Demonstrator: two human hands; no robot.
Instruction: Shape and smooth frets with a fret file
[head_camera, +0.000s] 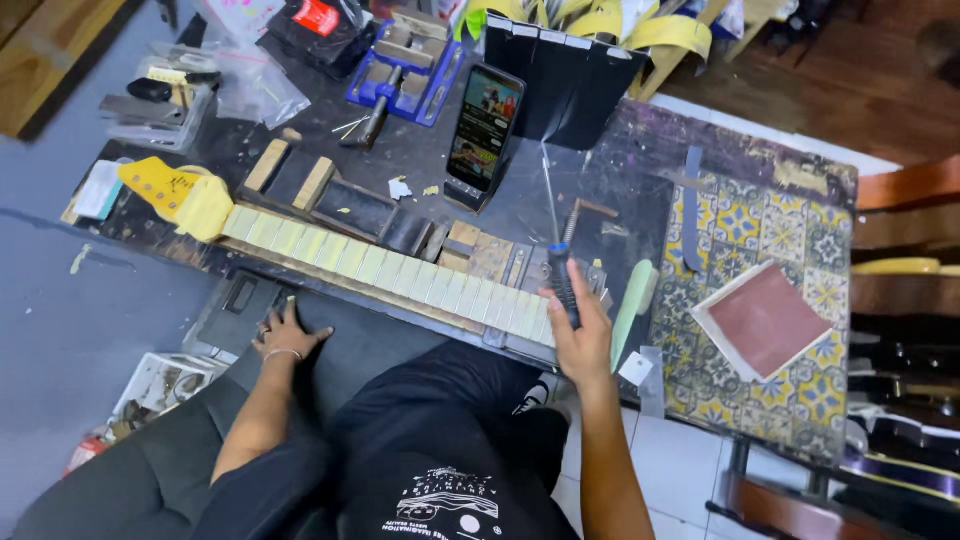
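Both hands work at the near edge of the dark, scuffed workbench (420, 160): the right hand (580, 335) is wrapped around the dark ribbed handle of a long thin-shafted tool (556, 235), whose shaft stands up and away from the body, while the left hand (285, 335) lies flat with fingers spread on a dark grey pad (350, 345) just below the bench edge, apparently bracing. Along that edge lies a long guitar neck with pale taped frets and a yellow-masked headstock (380, 265), propped on small wooden blocks (300, 180) that keep it raised and level; the right hand sits at its body end, touching or nearly so. A smartphone with a lit screen (483, 135) leans against a black folded panel (570, 85), angled toward the person. To the right, a patterned yellow-and-blue tile surface (760, 230) carries a reddish sanding sheet (765, 320), well apart from the neck. Behind it the bench is crowded with a blue vise (405, 65), leaving free room mainly on the right.
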